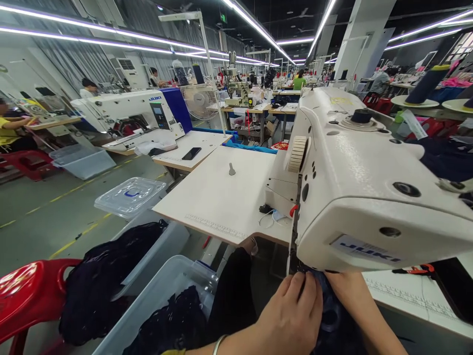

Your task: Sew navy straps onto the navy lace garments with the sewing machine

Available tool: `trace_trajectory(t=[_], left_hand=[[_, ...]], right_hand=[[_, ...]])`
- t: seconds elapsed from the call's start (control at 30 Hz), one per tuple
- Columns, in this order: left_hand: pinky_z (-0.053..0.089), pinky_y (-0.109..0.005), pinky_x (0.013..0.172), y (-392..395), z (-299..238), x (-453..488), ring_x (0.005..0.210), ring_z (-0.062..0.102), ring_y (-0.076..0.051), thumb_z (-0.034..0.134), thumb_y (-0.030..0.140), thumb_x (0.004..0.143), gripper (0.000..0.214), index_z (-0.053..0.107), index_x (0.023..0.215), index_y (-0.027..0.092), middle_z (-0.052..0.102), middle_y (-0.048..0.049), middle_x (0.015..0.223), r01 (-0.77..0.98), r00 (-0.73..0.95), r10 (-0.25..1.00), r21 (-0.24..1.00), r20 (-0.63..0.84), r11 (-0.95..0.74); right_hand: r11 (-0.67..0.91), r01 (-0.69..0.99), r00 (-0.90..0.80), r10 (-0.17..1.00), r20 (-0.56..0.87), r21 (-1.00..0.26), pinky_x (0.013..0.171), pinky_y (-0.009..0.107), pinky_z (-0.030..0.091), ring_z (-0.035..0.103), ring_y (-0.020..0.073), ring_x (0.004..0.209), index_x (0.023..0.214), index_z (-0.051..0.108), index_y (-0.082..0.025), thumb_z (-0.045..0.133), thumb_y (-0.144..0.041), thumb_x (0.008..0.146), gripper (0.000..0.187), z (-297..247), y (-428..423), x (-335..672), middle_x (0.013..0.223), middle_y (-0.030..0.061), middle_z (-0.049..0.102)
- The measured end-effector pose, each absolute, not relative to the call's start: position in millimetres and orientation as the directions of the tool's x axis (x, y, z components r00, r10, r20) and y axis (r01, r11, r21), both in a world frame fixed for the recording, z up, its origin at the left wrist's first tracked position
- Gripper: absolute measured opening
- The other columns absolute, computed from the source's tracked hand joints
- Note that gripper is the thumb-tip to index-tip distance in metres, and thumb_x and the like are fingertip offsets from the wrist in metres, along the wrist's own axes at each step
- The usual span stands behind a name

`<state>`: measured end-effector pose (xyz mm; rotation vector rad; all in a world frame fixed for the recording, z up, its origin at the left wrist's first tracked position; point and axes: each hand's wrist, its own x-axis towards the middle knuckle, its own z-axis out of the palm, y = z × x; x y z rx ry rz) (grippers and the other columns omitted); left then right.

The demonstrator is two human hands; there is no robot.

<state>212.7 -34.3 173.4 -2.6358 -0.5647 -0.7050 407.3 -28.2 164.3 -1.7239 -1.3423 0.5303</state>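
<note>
Pinching dark cloth (330, 315) with fingers (301, 288) of left hand (291, 318), bunched just right of them. Right hand (347, 291) touching cloth; grip impossible to tell, hidden under overhanging sewing machine (369, 197). Left of fingers, bin (158, 296) below worktop (221, 197).

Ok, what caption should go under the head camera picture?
Left hand pinches dark cloth beside the right hand, under a white sewing machine.
</note>
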Motion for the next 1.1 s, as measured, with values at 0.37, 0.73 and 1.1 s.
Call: trace_trajectory(t=[0.37, 0.73, 1.1], left_hand=[[0.045, -0.035, 0.092, -38.2, 166.6, 218.6, 0.107, 0.059, -0.025, 0.048, 0.027, 0.097, 0.036, 0.058, 0.125, 0.007, 0.061, -0.0144, 0.122, 0.504, 0.778, 0.325, -0.227, 0.538, -0.833], [0.045, -0.036, 0.092, -41.3, 163.9, 225.3, 0.104, 0.059, -0.026, 0.046, 0.027, 0.096, 0.037, 0.059, 0.123, 0.005, 0.063, -0.0158, 0.118, 0.538, 0.751, 0.327, -0.246, 0.573, -0.806], [0.046, -0.037, 0.087, -42.6, 161.4, 225.1, 0.103, 0.061, -0.026, 0.048, 0.03, 0.097, 0.039, 0.059, 0.123, 0.004, 0.064, -0.0183, 0.117, 0.566, 0.745, 0.347, -0.265, 0.569, -0.78]], right_hand=[[0.008, 0.632, 0.258, 0.941, 0.22, -0.775, 0.086, 0.047, 0.053, 0.063, 0.0354, 0.104, 0.088, 0.073, -0.029, 0.053, -0.039, 0.077, 0.025, 175.3, -22.8, 393.1, 0.082, 0.0059, 0.076], [-0.007, 0.57, 0.26, 0.95, 0.172, -0.822, 0.08, 0.049, 0.054, 0.064, 0.0378, 0.1, 0.095, 0.073, -0.03, 0.056, -0.042, 0.075, 0.029, 172.6, -22.4, 392.8, 0.082, 0.0068, 0.076], [-0.004, 0.562, 0.286, 0.939, 0.19, -0.827, 0.084, 0.053, 0.052, 0.062, 0.0395, 0.105, 0.108, 0.071, -0.029, 0.061, -0.046, 0.081, 0.033, 152.4, -23.5, 398.8, 0.096, 0.0103, 0.075]])
